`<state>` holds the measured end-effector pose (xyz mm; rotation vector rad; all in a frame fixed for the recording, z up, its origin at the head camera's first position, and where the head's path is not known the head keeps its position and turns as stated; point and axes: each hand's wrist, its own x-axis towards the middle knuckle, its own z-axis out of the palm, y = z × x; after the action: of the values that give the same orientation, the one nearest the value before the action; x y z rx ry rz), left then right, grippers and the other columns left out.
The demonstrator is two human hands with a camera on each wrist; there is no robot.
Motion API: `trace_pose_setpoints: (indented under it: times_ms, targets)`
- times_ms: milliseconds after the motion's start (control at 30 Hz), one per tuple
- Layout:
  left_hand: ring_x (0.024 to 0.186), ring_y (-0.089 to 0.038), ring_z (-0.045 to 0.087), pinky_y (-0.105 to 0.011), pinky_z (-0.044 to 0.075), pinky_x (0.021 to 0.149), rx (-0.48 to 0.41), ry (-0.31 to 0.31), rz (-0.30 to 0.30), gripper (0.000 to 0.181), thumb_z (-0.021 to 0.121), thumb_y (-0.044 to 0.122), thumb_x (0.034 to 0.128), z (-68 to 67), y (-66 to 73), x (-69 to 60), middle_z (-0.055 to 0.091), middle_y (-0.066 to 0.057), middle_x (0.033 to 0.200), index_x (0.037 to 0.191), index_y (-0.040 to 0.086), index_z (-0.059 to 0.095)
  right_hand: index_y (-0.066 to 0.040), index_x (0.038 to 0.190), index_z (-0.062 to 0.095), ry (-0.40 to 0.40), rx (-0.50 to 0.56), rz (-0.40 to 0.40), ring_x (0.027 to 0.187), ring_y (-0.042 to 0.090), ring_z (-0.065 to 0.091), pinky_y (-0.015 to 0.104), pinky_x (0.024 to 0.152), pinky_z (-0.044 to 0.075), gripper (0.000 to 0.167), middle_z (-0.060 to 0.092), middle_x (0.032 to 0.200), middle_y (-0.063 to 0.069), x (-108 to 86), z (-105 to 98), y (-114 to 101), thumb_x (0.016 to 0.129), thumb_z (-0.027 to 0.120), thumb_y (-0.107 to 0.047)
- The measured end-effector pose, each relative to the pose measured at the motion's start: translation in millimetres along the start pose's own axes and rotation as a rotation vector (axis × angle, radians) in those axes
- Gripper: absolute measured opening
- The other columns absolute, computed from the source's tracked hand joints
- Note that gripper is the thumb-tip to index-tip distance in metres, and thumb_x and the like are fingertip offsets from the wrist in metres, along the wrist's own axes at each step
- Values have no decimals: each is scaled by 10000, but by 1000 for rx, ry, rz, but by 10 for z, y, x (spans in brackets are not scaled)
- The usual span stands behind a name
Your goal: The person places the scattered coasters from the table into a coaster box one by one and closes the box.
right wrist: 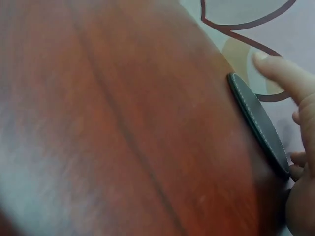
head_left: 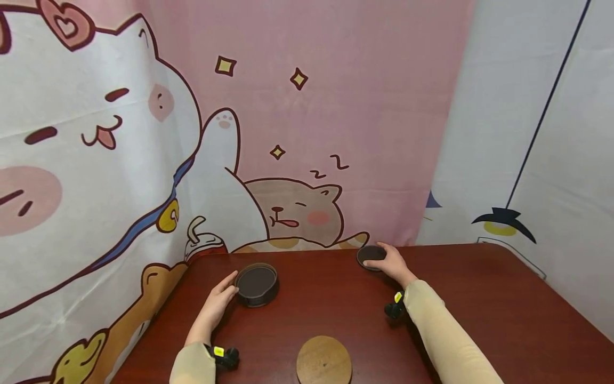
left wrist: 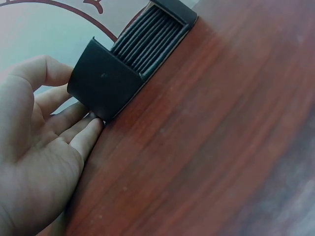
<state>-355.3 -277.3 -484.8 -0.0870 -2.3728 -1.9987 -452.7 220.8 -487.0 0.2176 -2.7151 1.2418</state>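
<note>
A round black holder stands on the table's left half; the left wrist view shows a side opening in the holder with several thin dark discs stacked inside. My left hand rests its fingertips against the holder's left side, the fingers of that hand loosely bent and not wrapped round it. Near the far edge lies a thin round black coaster. My right hand is at its right side, thumb and fingers spread. In the right wrist view, fingers of the hand meet the lower end of the stitched coaster.
A round wooden disc lies at the table's near middle. The reddish-brown table ends at the back against a pink and white curtain with cartoon animals. A small black device is worn on each wrist.
</note>
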Motion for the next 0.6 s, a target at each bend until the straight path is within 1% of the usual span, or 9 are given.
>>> trace_pose_setpoints:
  times_ms: [100, 267, 433, 600]
  targets:
    - [1413, -313, 211, -474, 229, 1123, 1, -3, -1, 575, 468, 33, 944, 11, -4, -5, 237, -187, 1560, 1502, 34, 330, 10, 1479, 326, -24, -65, 17, 1299, 503, 307, 656, 1044, 235, 999, 302, 1458, 324, 16, -5, 10, 739, 786, -476]
    - [1415, -299, 215, -463, 238, 1121, 4, -4, -4, 571, 464, 34, 946, 16, -3, -1, 244, -171, 1561, 1502, 39, 333, -7, 1508, 253, -59, -133, 41, 1342, 523, 188, 701, 1036, 144, 1105, 223, 1483, 343, 38, 6, 12, 693, 806, -510]
    - [1419, -300, 211, -464, 232, 1123, 5, -12, -8, 563, 450, 29, 956, 8, 11, -14, 234, -174, 1565, 1504, 30, 321, -18, 1505, 268, -62, -190, 43, 1364, 548, 129, 710, 1037, 136, 1109, 263, 1483, 331, 35, 42, 10, 675, 810, -514]
    - [1425, -297, 196, -461, 220, 1126, 3, -24, -4, 563, 444, 34, 962, 1, 29, -10, 217, -174, 1571, 1509, 33, 310, -21, 1483, 335, -51, -224, 34, 1355, 559, 153, 703, 1040, 140, 1059, 295, 1472, 325, 36, 66, 4, 677, 800, -527]
